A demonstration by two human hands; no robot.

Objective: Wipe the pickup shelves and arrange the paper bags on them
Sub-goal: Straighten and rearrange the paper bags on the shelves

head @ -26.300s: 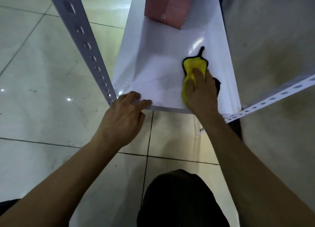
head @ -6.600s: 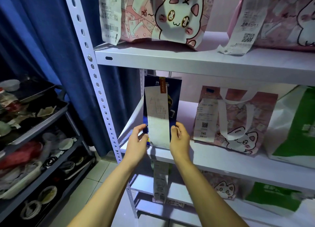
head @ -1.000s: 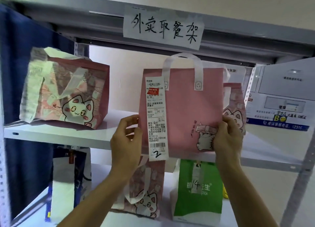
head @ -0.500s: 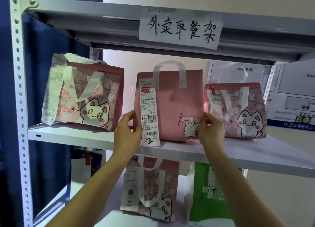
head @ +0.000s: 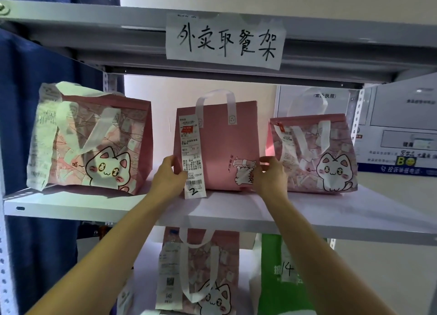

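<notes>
A plain pink paper bag [head: 220, 147] with white handles and a long receipt marked 2 stands upright in the middle of the white upper shelf [head: 227, 212]. My left hand [head: 169, 176] grips its lower left edge and my right hand [head: 269, 176] grips its lower right edge. A pink cat-print bag [head: 92, 139] stands to its left and a smaller cat-print bag [head: 314, 154] to its right. On the shelf below stand another cat-print bag [head: 201, 272] and a green bag [head: 286, 277] marked 14.
A handwritten paper sign [head: 224, 41] is taped to the top shelf's front edge. A blue curtain [head: 30, 116] hangs at the left behind the perforated upright. Printed notices [head: 399, 130] cover the wall at the right.
The plain pink bag has gone back from the shelf's front edge to stand between the two cat-print bags. Both hands still hold its lower corners. The view has moved closer.
</notes>
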